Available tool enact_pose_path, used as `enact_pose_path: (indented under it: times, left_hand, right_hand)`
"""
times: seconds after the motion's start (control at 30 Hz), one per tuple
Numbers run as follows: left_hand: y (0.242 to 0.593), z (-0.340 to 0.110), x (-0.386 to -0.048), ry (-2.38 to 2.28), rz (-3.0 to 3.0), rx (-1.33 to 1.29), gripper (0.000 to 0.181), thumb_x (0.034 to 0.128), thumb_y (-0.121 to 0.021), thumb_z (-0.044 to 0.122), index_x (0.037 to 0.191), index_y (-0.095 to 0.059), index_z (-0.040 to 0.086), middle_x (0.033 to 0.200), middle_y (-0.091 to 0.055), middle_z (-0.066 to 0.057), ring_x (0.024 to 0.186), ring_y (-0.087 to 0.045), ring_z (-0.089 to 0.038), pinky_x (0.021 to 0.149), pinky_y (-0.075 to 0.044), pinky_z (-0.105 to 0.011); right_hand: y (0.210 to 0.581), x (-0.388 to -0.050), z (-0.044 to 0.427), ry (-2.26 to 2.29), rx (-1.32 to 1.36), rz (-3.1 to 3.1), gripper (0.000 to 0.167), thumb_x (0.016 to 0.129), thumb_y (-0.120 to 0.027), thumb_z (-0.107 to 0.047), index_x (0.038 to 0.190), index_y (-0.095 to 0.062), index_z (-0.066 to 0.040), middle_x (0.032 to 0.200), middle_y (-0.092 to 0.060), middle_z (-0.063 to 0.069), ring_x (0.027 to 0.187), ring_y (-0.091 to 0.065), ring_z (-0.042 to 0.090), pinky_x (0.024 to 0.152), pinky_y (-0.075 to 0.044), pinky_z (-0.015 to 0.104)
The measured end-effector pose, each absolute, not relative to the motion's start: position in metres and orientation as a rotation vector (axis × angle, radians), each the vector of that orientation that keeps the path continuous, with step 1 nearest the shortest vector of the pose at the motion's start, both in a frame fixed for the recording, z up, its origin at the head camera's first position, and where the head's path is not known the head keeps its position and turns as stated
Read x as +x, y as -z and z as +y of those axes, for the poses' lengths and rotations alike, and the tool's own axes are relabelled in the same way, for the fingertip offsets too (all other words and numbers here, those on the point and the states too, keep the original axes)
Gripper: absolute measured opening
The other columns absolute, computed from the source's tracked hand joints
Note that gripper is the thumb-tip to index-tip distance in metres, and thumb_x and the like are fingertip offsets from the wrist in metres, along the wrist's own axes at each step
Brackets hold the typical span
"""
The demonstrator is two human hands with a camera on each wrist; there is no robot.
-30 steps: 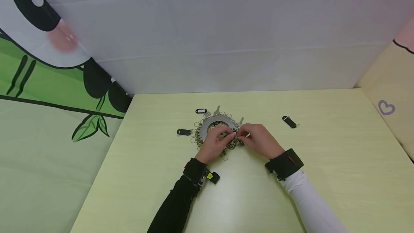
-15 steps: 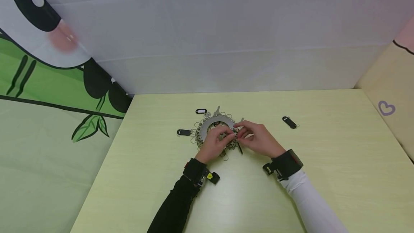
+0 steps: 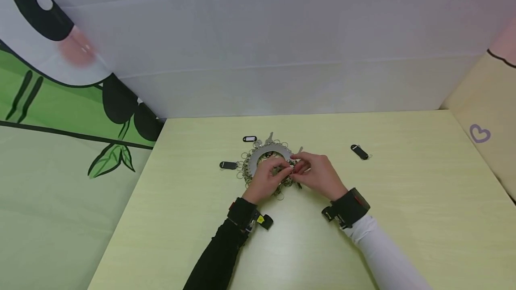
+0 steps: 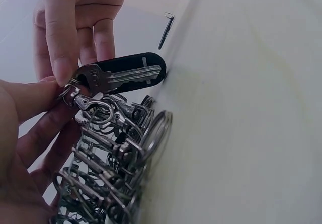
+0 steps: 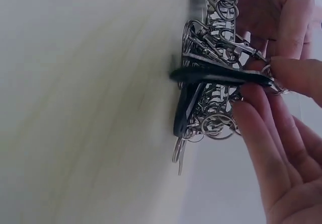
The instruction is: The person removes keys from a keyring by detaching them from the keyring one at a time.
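Observation:
A grey metal ring (image 3: 253,157) hung with many small clasps and split rings lies on the table. My left hand (image 3: 266,180) pinches a small split ring (image 4: 66,94) at a clasp (image 4: 93,105) on its right side. From that split ring hang a silver key (image 4: 126,78) and a black tag (image 4: 160,65). My right hand (image 3: 320,174) has its thumb and a finger at the same split ring, seen close in the right wrist view beside the black tag (image 5: 216,77). Another black tag (image 5: 185,108) hangs near it.
On the pale table (image 3: 193,236), a loose black tag (image 3: 359,151) lies to the right. Two more tags, one at the left (image 3: 228,165) and one at the top (image 3: 249,138), lie at the ring's edge. Fabric walls (image 3: 282,88) stand behind and beside the table.
My right hand has turned and shifted slightly left, closer to my left fingers. Its index finger has lifted and extended, and the dark tag beneath has swung. My left hand has stayed nearly still.

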State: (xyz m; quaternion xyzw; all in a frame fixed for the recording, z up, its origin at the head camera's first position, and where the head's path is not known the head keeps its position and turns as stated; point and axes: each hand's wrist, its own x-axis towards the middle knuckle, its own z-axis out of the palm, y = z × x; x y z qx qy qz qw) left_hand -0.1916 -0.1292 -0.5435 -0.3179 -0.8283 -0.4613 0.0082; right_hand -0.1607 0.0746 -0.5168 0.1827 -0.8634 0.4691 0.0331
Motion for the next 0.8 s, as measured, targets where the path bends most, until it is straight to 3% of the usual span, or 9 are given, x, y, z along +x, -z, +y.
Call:
enact_pose_path:
  times: [0.3,0.53,0.8]
  left_hand:
    - [0.5465,-0.1286,-0.1929,1.440,-2.573,-0.994,0.013,0.1032,-0.067,0.020,0.096,-0.075,0.013,0.094,-0.072,-0.001,0.089,-0.060,-0.014,0.086,-0.048,-0.037]
    - [0.5451,-0.1281,-0.1906,1.443,-2.550,-1.019,0.013,0.1036,-0.066,0.019,0.094,-0.073,0.014,0.094,-0.072,-0.001,0.090,-0.062,-0.015,0.085,-0.050,-0.039]
    - [0.5462,-0.1269,-0.1915,1.419,-2.561,-1.022,0.012,0.1031,-0.067,0.019,0.096,-0.074,0.013,0.095,-0.073,-0.002,0.091,-0.062,-0.016,0.087,-0.050,-0.040]
  right_hand:
    - [0.5187,-0.1630,0.0802,-1.530,0.641,-2.667,0.053,0.084,-0.086,-0.003,0.133,-0.066,0.000,0.099,-0.077,0.006,0.095,-0.074,0.022,0.084,-0.062,0.032]
    - [0.5222,-0.1653,0.0821,-1.534,0.624,-2.698,0.043,0.089,-0.083,-0.013,0.129,-0.070,-0.004,0.101,-0.078,0.005,0.094,-0.075,0.017,0.082,-0.062,0.031]
    - [0.5233,-0.1654,0.0833,-1.599,0.643,-2.640,0.049,0.083,-0.086,-0.002,0.129,-0.070,-0.004,0.096,-0.077,0.006,0.092,-0.074,0.019,0.083,-0.062,0.031]
